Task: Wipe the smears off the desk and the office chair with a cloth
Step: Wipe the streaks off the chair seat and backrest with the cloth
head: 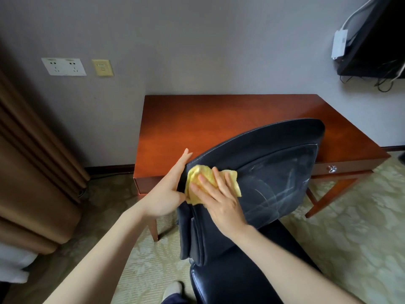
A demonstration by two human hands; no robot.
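Note:
A dark leather office chair (267, 163) stands in front of a reddish wooden desk (219, 119), its backrest turned towards me. White smears streak the backrest's right part. My right hand (221, 200) lies flat on a crumpled yellow cloth (202, 175), pressing it against the backrest's left part. My left hand (168, 189) rests against the backrest's left edge, fingers straight, thumb near the cloth. The chair's seat (230, 286) shows at the bottom.
The desk has a drawer with a metal knob (332, 169) at the right. Brown curtains (32, 172) hang at the left. Wall sockets (64, 66) sit above the left floor. A dark screen (377, 40) with cables is mounted top right. Patterned carpet covers the floor.

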